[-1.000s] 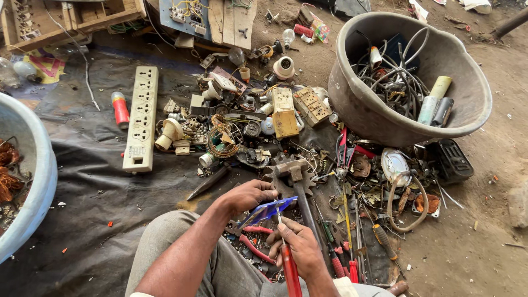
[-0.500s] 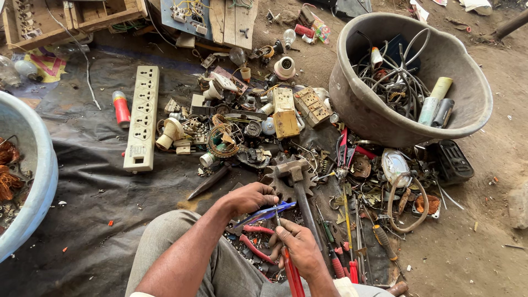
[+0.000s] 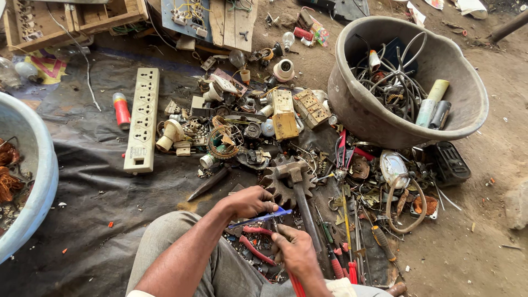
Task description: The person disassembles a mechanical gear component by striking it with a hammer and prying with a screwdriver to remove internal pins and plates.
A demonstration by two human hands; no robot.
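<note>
1. A pale blue tub (image 3: 33, 181) sat at the far left edge, on a dark sheet (image 3: 93, 187).
2. A cream power strip (image 3: 142, 118) lay lengthwise on the sheet, a red-and-white tube (image 3: 121, 109) just beside it.
3. The left hand (image 3: 250, 201) was curled shut, pinching one end of a thin blue tool (image 3: 261, 218).
4. The right hand (image 3: 297, 252) was closed around red-handled pliers (image 3: 297, 285), whose tip met the blue tool.
5. A toothed gear on a shaft (image 3: 289, 179) lay just beyond both hands.
6. A grey basin (image 3: 352, 104) of wires stood at the upper right.
</note>
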